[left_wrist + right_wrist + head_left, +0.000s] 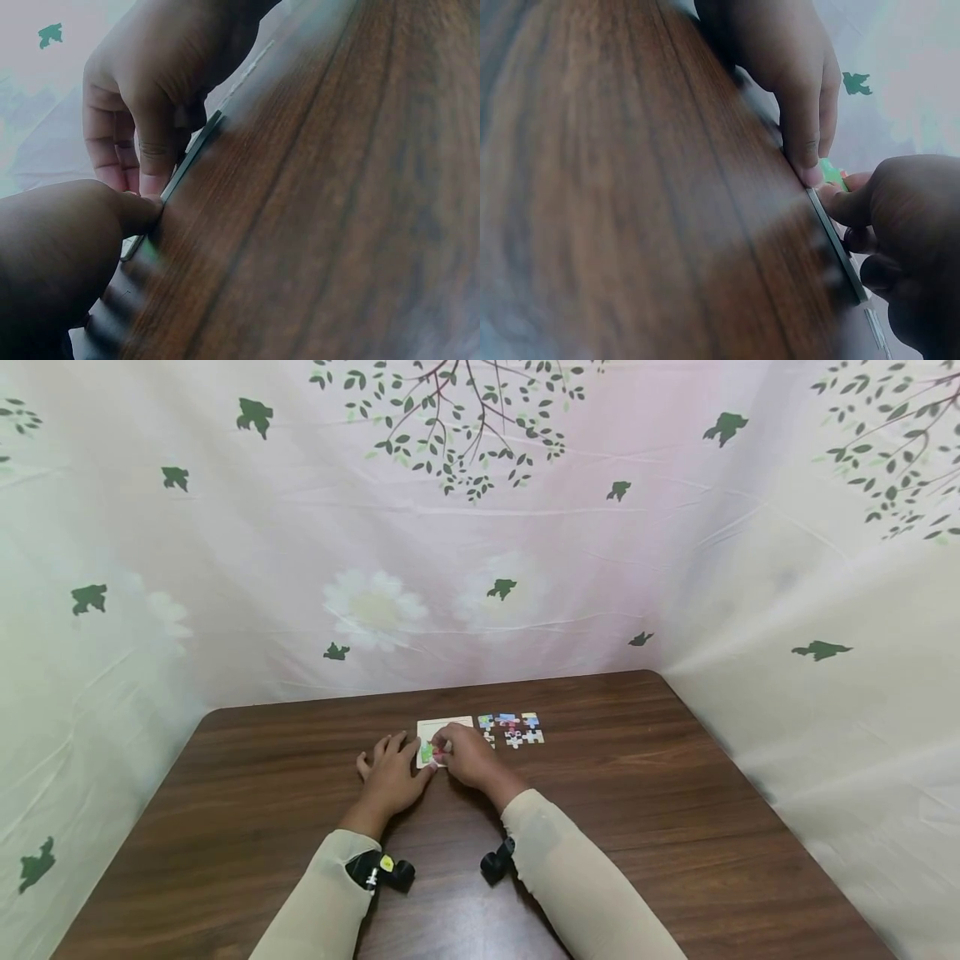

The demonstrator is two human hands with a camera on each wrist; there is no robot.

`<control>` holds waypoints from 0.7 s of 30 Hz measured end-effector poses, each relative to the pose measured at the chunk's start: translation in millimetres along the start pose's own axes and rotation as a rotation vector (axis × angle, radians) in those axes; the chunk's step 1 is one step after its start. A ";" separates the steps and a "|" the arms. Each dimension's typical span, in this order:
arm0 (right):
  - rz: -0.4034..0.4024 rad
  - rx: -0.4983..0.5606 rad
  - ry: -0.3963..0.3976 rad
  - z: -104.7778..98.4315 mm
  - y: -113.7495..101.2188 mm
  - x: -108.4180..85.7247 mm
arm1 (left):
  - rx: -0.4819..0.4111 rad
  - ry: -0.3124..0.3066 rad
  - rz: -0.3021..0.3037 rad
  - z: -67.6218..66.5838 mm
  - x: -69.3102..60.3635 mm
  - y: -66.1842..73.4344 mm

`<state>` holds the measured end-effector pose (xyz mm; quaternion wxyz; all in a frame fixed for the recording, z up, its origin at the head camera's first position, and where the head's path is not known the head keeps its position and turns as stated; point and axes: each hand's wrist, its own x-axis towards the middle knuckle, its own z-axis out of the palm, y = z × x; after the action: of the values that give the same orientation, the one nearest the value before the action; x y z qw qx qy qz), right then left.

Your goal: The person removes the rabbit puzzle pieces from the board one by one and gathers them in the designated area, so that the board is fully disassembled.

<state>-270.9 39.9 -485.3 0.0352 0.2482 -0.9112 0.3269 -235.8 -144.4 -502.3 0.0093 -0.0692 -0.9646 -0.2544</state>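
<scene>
A small white puzzle tray (447, 722) lies flat near the table's far edge, with a green piece (427, 751) in its lower left corner. My left hand (392, 778) rests at the tray's left side, fingers spread, its thumb touching the front edge. Above the tray, my right hand (472, 757) pinches a reddish puzzle piece (439, 754) beside the green one; the fingers hide most of it. In the right wrist view, a bit of green (831, 174) shows by the fingertips of both hands. The tray's thin edge (187, 159) appears side-on in the left wrist view.
Several loose jigsaw pieces (513, 739) lie in rough rows just right of the tray, one partly behind my right hand. The brown wooden table (637, 827) ends at a printed cloth backdrop (420, 543). Black wrist cameras (401, 877) sit on both sleeves.
</scene>
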 end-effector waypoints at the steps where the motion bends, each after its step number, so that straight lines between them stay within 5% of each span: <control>1: -0.004 -0.003 0.000 -0.6 0.0 -0.1 | 0.000 0.002 0.001 0.0 0.2 0.1; 21: -0.092 -0.023 -0.008 0.6 3.1 0.7 | 0.021 -0.021 -0.003 -3.7 -0.4 1.5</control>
<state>-272.9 41.3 -487.3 0.0491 0.2906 -0.9027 0.3134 -235.3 -145.0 -498.3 -0.0005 -0.0703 -0.9673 -0.2436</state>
